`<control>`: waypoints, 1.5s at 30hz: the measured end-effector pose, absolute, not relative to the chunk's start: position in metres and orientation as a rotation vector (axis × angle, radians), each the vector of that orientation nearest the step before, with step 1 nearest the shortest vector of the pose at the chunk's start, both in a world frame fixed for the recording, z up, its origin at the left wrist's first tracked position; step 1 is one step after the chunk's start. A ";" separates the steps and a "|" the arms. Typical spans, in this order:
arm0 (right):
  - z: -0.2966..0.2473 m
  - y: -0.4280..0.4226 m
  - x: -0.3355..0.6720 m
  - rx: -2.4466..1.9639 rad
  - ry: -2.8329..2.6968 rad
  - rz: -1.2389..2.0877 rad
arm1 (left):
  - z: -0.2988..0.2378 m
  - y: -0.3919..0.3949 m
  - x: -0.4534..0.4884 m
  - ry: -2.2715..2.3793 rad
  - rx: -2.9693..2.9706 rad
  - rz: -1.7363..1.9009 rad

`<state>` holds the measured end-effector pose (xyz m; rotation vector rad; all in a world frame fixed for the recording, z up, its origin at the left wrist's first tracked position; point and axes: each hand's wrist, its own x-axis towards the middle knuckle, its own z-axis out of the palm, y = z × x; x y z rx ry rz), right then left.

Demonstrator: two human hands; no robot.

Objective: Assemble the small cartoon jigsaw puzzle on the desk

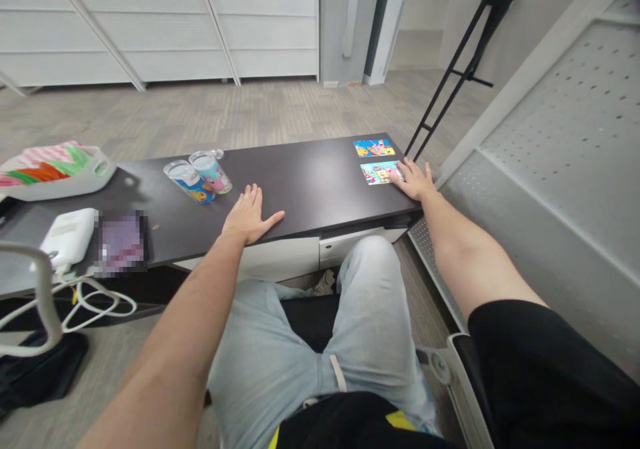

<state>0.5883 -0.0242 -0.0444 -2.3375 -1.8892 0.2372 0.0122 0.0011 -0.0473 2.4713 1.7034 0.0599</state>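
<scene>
My left hand point(250, 214) lies flat on the dark tabletop point(300, 175), fingers spread and holding nothing. Just to its left stand two clear-topped tumblers with cartoon prints, one mostly blue point(193, 182) and one pink and teal point(213, 171). At the table's right end my right hand point(414, 179) rests with its fingers apart, the fingertips touching the right edge of a cartoon picture card point(377, 173). A second cartoon card point(374, 148) lies just behind that one.
A white basket point(90, 185) with colourful striped contents sits at the far left. Nearer are a white device point(70, 235) with a looped cable point(107, 295) and a blurred-out rectangular item point(121, 242). A perforated panel point(565, 162) and a black stand point(460, 69) border the right side.
</scene>
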 end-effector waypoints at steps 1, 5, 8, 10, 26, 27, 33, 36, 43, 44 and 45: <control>-0.044 -0.024 0.588 -2.340 -1.898 0.239 | -0.047 0.001 0.012 1.701 2.471 0.059; -0.044 -0.023 0.588 -2.353 -1.918 0.248 | -0.047 0.000 0.013 1.706 2.465 0.057; -0.045 -0.022 0.589 -2.362 -1.922 0.251 | -0.046 0.000 0.013 1.711 2.473 0.043; -0.045 -0.021 0.590 -2.365 -1.926 0.251 | -0.047 0.000 0.013 1.710 2.474 0.048; -0.046 -0.018 0.592 -2.367 -1.928 0.265 | -0.054 0.006 0.009 1.700 2.480 0.090; -0.045 -0.018 0.591 -2.367 -1.926 0.265 | -0.054 0.006 0.009 1.700 2.478 0.092; -0.043 -0.020 0.589 -2.351 -1.905 0.264 | -0.052 0.006 0.007 1.680 2.481 0.132; -0.043 -0.022 0.589 -2.337 -1.886 0.250 | -0.051 0.005 0.008 1.685 2.467 0.133; -0.046 -0.024 0.589 -2.334 -1.827 0.233 | -0.047 0.001 0.012 1.688 2.443 0.132; -0.046 -0.024 0.589 -2.334 -1.820 0.229 | -0.046 0.000 0.012 1.689 2.441 0.126; -0.047 -0.024 0.590 -2.334 -1.815 0.225 | -0.046 -0.001 0.013 1.690 2.439 0.122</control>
